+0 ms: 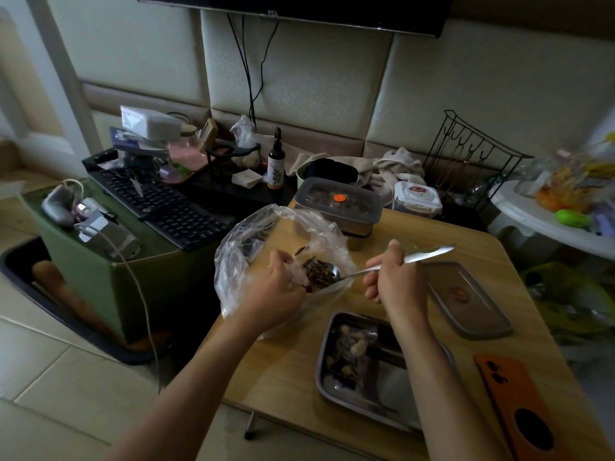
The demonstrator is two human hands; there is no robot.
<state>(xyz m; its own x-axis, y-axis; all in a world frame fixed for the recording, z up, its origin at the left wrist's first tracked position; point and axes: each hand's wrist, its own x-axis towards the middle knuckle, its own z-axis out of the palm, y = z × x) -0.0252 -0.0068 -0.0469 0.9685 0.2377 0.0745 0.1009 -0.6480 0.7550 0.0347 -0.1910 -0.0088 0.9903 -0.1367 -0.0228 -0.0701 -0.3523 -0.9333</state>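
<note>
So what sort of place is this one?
Probably a lived-in room at home: cream padded wall panels under a black wall-mounted screen, a black computer keyboard, and a small light wooden table.

Left hand (281,289), right hand (397,277): both bare. Left forearm (199,377) and right forearm (429,361) bare to the frame's lower edge. Wrists slim. Nails too small to tell.

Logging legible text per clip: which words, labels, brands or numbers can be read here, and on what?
Nothing reads for certain.
Spray bottle: pale label with plant drawing, print too small.
White-lidded tub: round red label, blurred.
Snack packets: coloured print, blurred.
Screen edge: small mark, unreadable.
Plastic bag in the left hand, spoon in the right hand: no print seen.
</note>
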